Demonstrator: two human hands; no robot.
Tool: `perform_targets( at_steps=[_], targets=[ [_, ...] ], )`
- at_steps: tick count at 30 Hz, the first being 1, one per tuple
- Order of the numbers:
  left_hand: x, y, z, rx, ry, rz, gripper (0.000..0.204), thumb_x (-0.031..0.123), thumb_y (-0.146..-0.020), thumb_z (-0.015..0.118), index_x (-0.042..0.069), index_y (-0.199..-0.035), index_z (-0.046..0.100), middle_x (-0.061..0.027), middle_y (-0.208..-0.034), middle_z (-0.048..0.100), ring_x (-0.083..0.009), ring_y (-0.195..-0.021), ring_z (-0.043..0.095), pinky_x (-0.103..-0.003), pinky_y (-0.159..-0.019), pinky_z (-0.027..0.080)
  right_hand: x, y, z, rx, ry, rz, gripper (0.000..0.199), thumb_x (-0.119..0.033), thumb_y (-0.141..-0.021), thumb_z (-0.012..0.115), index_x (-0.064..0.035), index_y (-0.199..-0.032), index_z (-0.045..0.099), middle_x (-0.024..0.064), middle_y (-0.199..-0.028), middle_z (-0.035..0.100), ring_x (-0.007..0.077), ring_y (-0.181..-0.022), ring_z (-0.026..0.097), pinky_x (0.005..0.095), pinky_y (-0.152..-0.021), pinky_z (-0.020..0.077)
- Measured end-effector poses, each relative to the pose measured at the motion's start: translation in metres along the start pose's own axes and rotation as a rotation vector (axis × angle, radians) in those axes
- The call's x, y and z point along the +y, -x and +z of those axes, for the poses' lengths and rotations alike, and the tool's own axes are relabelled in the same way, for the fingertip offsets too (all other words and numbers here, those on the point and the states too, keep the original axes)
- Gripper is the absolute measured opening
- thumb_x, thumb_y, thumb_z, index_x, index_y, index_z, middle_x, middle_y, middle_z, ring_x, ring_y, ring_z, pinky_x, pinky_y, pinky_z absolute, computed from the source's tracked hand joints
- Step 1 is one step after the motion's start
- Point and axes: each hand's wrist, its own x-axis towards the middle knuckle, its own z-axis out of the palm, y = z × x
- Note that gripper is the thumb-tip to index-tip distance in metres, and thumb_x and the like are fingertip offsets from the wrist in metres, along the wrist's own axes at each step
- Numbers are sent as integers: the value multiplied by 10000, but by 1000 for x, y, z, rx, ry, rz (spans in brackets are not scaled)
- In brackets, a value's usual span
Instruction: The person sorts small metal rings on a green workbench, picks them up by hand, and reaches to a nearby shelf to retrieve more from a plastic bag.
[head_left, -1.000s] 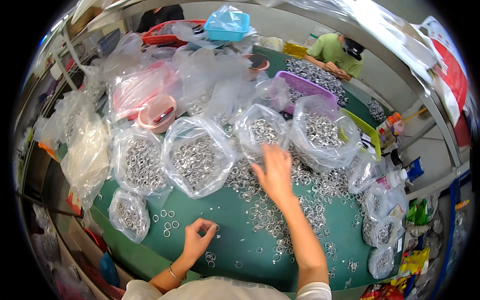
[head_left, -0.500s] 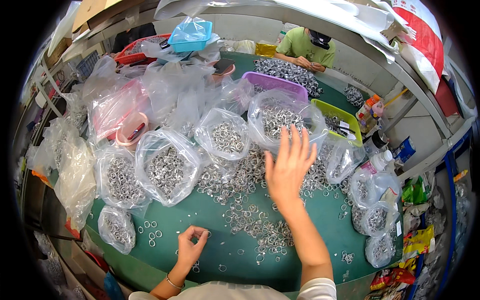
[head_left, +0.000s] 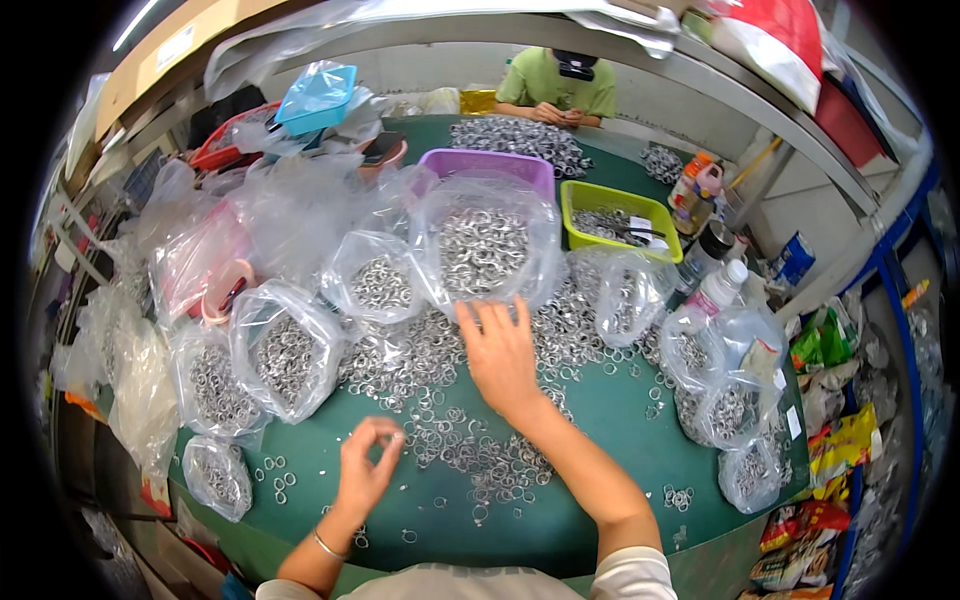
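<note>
Small round silver metal rings [head_left: 475, 455]: loose, right of the left fingers.
Right hand [head_left: 503, 362]: fingers apart, by the near edge of a clear plastic bag [head_left: 546, 250]; can't tell if gripping.
Left hand [head_left: 366, 468]: curled; can't tell if pinching.
Flat green table [head_left: 610, 430]: open room right of the right fingers.

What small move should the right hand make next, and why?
Perhaps ease the right hand back toward the loose metal rings: it is at the near side of a large plastic bag already holding many, while others lie spread on the green table.
</note>
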Motion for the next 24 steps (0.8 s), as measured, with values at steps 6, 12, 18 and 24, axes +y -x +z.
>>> perform_targets(
  at_steps=[6,12,18,24],
  targets=[
    [75,-131,25,-41,-135,526,89,-10,-835,573,-12,-917,539,-176,-1120,610,-323,-1073,585,-382,-904,447,14,20,-15,167,-72,73,513,-102,-809,552,20,-1296,446,191,-1287,474,321,-1258,399,518,-1061,237],
    [78,-222,77,-260,-251,317,138,24,-854,553,-30,-972,507,-225,-1233,538,-425,-1181,475,-410,-977,397,90,43,-1,576,-155,669,735,-146,-773,653,18,-1391,292,214,-1381,386,371,-1296,338,500,-1059,225],
    [55,-229,93,-208,-478,605,94,6,-830,560,-17,-901,502,-247,-1278,494,-433,-1278,357,-461,-1027,331,100,65,26,97,-246,484,775,-140,-759,681,-13,-1408,278,191,-1397,371,368,-1292,337,484,-1046,257],
    [58,-225,93,-223,-544,636,95,-53,-780,562,-22,-839,495,-243,-1321,456,-430,-1300,325,-457,-1040,321,95,65,28,58,-230,405,771,-86,-758,667,-44,-1418,270,144,-1412,347,369,-1255,359,486,-1019,280]
  ],
)
